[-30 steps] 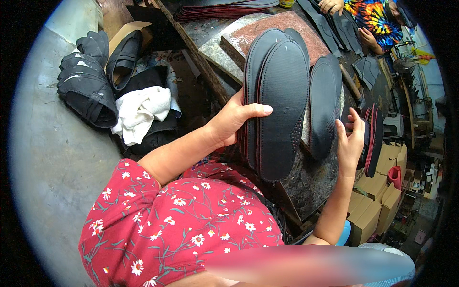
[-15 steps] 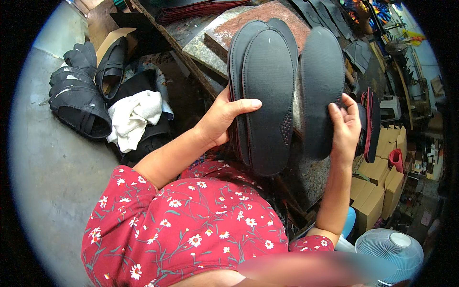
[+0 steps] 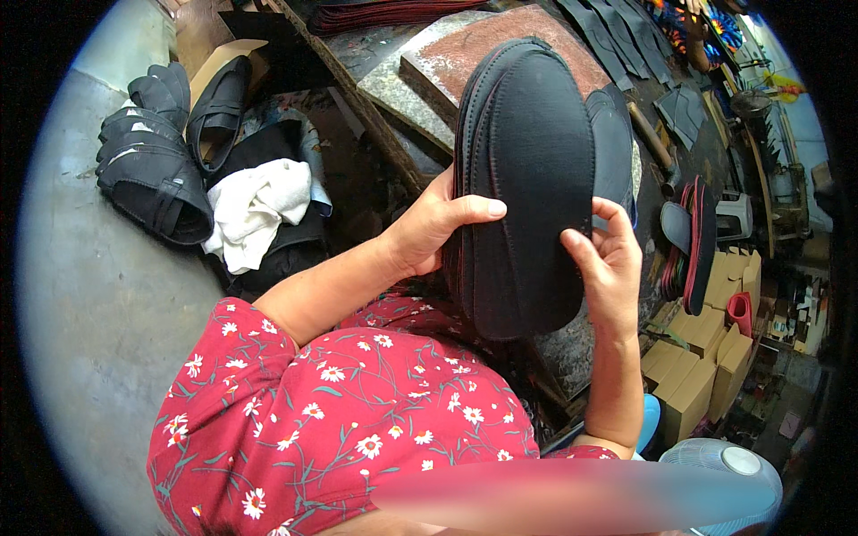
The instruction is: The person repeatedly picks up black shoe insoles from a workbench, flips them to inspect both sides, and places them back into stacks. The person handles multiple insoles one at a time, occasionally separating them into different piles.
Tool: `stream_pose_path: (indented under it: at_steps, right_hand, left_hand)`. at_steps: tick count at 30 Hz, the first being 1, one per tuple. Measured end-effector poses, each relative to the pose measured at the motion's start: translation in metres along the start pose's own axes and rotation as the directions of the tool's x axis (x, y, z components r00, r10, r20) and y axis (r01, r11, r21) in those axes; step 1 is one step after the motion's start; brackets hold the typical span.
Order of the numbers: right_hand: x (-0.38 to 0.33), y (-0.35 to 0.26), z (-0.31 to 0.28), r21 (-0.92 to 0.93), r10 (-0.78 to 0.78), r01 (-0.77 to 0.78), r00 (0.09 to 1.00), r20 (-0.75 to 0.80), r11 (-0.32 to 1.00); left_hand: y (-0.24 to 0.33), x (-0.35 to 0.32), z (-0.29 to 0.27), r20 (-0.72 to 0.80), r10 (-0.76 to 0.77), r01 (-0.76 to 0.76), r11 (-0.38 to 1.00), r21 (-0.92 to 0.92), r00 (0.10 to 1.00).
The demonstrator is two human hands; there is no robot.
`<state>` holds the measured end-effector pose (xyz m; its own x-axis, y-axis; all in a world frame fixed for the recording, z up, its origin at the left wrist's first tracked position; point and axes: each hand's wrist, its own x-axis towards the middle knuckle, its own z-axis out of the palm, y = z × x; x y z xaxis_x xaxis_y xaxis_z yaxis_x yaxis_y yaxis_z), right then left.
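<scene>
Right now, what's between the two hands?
In the head view, a stack of black shoe insoles stands upright between the left hand and the right hand; both hands grip its edges, nothing else between.

The right hand point(image 3: 608, 268) now presses against the stack of dark insoles point(image 3: 527, 188), where earlier it held a separate insole apart. That insole now sits tucked behind the stack, all gripped together.

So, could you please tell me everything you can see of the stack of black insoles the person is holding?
The stack of black insoles is a bundle of flat, sole-shaped pieces in a dark, matte, fabric-like material, with thin reddish lines along the layered edges on its left side. It stands upright on end above the workbench, broad face toward the camera. The left hand grips its left edge, thumb across the front; the right hand holds its right edge, fingertips on the face.
</scene>
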<state>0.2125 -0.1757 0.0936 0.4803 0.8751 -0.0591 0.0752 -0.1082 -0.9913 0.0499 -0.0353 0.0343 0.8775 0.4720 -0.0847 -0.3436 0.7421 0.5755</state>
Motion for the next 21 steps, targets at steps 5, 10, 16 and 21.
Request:
stream_pose_path:
  at_steps: [5, 10, 16, 21]
  right_hand:
    - [0.027, 0.011, -0.046, -0.072, -0.130, 0.114, 0.950, -0.285, 0.991]
    - [0.031, 0.004, -0.056, -0.903, -0.464, 0.134, 0.882, -0.078, 0.408]
    - [-0.003, 0.005, -0.001, -0.461, -0.083, 0.060, 0.996, -0.031, 0.886]
    - [0.019, 0.001, -0.033, -0.211, -0.159, 0.103, 0.950, -0.267, 0.972]
  left_hand:
    - [0.003, 0.000, -0.003, -0.049, 0.024, -0.022, 0.999, 0.038, 0.999]
    - [0.006, 0.000, -0.002, -0.045, 0.028, -0.024, 0.996, 0.084, 0.999]
    - [0.002, 0.002, 0.002, 0.016, -0.016, 0.017, 0.999, -0.030, 1.000]
    - [0.009, -0.001, -0.007, -0.026, 0.034, -0.036, 0.996, -0.077, 0.999]
